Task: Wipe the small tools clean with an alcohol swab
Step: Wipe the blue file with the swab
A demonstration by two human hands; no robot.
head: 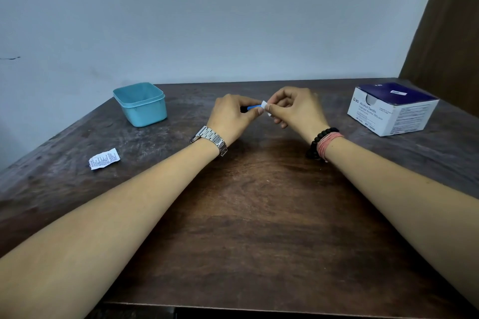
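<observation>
Both bare forearms reach over the dark wooden table (259, 215); the left hand (230, 116) pinches a small blue tool (252, 108), the right hand (293, 107) pinches a white alcohol swab (265, 106) around its tip.

Soft even indoor light, faint shadows under the forearms, wide-angle bending at edges, slightly soft detail

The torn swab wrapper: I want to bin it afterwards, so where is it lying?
In the head view the torn swab wrapper lies on the table, left of the left forearm and nearer the person than the teal tub.
</observation>
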